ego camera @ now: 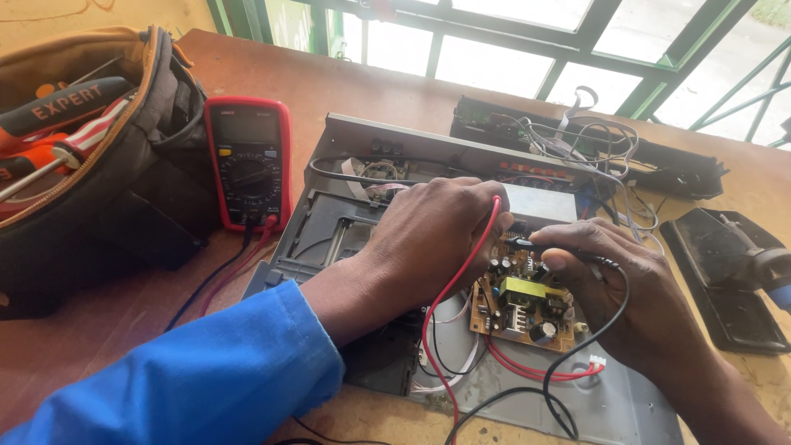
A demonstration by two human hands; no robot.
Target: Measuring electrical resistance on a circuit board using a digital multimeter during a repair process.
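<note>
Casing opened, circuit board (521,301) exposed on the table (346,91): left hand (432,235) pinches red probe lead (461,276), right hand (614,272) pinches black probe (548,245), both tips on board; multimeter (249,161) left of board, reading illegible.

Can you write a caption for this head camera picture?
Two hands, left and right, press red and black probes onto a small circuit board beside a red multimeter.
</note>
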